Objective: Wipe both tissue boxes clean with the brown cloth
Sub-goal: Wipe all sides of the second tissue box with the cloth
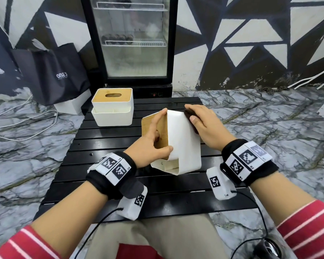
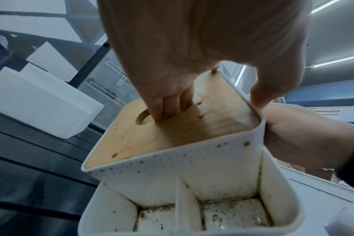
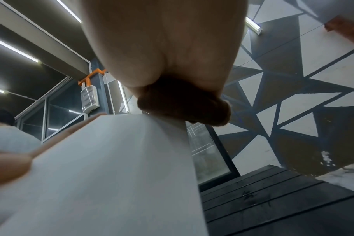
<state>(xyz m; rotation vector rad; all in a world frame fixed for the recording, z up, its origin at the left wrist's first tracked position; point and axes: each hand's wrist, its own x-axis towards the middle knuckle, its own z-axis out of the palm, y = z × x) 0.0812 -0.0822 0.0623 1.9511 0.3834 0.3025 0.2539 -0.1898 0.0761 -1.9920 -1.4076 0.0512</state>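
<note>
Our left hand [image 1: 153,144] grips the near box [image 1: 183,141], tipped on its side above the tabletop [image 1: 108,139], fingers hooked in its lid slot. Our right hand [image 1: 204,124] presses the cloth [image 1: 190,114] flat on the white wall beyond that grip. We should brace firmly and stroke evenly. The second box [image 1: 112,107] sits well beyond the left hand. The palm hides most of the cloth; that wall's dirt can't be judged.

A white tissue box [image 1: 178,139] with a wooden lid, tipped on its side above the bench, shows brown specks and a grimy compartment. The brown cloth [image 1: 190,114] presses its far white face. A second, matching box [image 1: 112,107] stands upright behind.
</note>
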